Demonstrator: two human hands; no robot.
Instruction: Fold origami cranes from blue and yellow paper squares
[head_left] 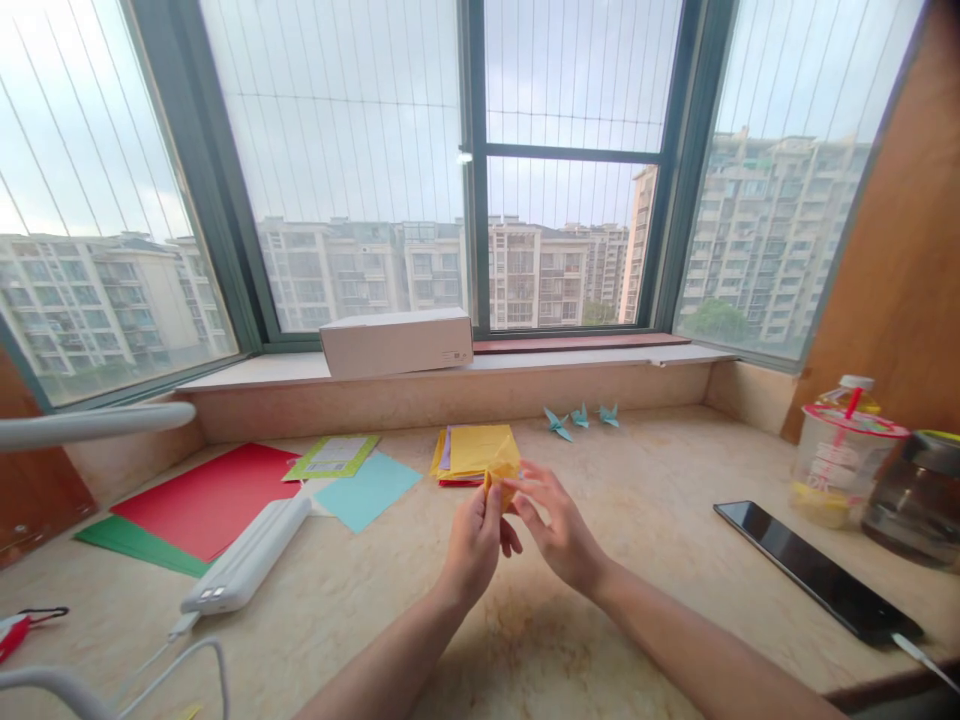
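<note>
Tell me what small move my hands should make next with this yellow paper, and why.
Probably a gentle pinch with the right hand along the edge of the yellow paper, to firm a crease. The left hand grips it and can steady it, while the right is right beside it. The exact folds are too small to make out.

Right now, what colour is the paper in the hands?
Yellow; the paper shows best in the head view.

Marbled counter (pixel 660 480). 3 blue paper cranes (pixel 580 416) sit along back; yellow-topped paper stack (pixel 480 448), centre; coloured sheets (pixel 210 500), white power bank (pixel 247 555) left; black phone (pixel 817 570), lidded cup (pixel 836 465) right.
</note>
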